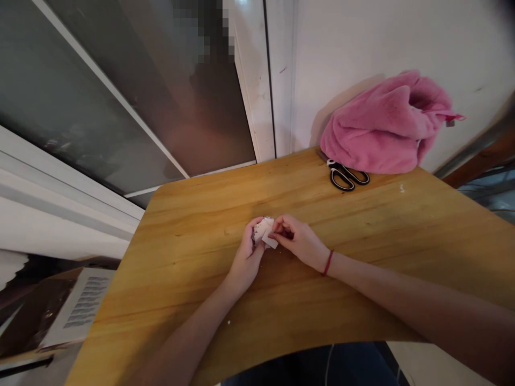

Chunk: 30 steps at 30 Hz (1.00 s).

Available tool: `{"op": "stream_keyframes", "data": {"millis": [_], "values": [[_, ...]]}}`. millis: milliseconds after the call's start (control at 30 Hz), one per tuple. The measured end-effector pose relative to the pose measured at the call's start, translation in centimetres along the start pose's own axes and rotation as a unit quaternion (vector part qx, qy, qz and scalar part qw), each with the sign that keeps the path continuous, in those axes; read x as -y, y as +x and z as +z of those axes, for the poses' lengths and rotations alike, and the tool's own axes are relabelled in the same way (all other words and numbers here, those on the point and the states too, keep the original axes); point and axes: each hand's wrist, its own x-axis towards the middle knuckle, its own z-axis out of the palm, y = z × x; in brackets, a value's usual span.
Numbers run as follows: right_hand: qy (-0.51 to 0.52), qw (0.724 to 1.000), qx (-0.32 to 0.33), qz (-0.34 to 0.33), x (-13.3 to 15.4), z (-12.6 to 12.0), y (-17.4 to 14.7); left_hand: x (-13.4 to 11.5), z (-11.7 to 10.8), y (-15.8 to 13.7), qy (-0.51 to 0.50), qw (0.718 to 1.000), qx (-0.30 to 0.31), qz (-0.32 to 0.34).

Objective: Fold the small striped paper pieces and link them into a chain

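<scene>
Near the middle of the wooden table, my left hand [250, 247] wraps round a small white object with a dark, ragged edge [260, 229]. Its exact kind is too small to make out. A small white paper piece [270, 240] lies against its near right side. My right hand [295, 240], with a red band on its wrist, pinches at this paper piece with thumb and forefinger. Both hands meet just above the tabletop, and my left fingers partly hide the white object.
Black-handled scissors [343, 177] lie at the table's back right, blades under a pink plush cloth [382, 126]. White scraps [402, 188] dot the wooden table [173, 300]. A wall and a glass door [161, 80] border the back. An open cardboard box [44, 305] stands at lower left.
</scene>
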Motion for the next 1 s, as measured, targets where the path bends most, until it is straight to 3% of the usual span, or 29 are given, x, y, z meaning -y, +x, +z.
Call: {"op": "stream_keyframes", "data": {"millis": [233, 433, 567, 767, 1000], "values": [[-0.037, 0.999, -0.011, 0.023, 0.22, -0.07, 0.05, -0.19, 0.59, -0.18, -0.005, 1.0, 0.011, 0.003], [-0.067, 0.996, -0.044, 0.03, 0.52, -0.07, 0.04, -0.17, 0.62, 0.0, 0.026, 0.999, -0.017, 0.04], [-0.035, 0.998, -0.04, 0.021, 0.65, -0.12, 0.15, -0.36, 0.56, -0.08, 0.014, 0.998, -0.03, 0.052], [-0.075, 0.997, -0.02, -0.027, 0.78, -0.36, 0.06, -0.25, 0.39, 0.11, 0.008, 0.998, -0.022, 0.056], [-0.104, 0.992, -0.039, -0.057, 0.81, -0.53, 0.21, -0.09, -0.23, 0.25, 0.179, 0.98, -0.042, 0.078]]}}
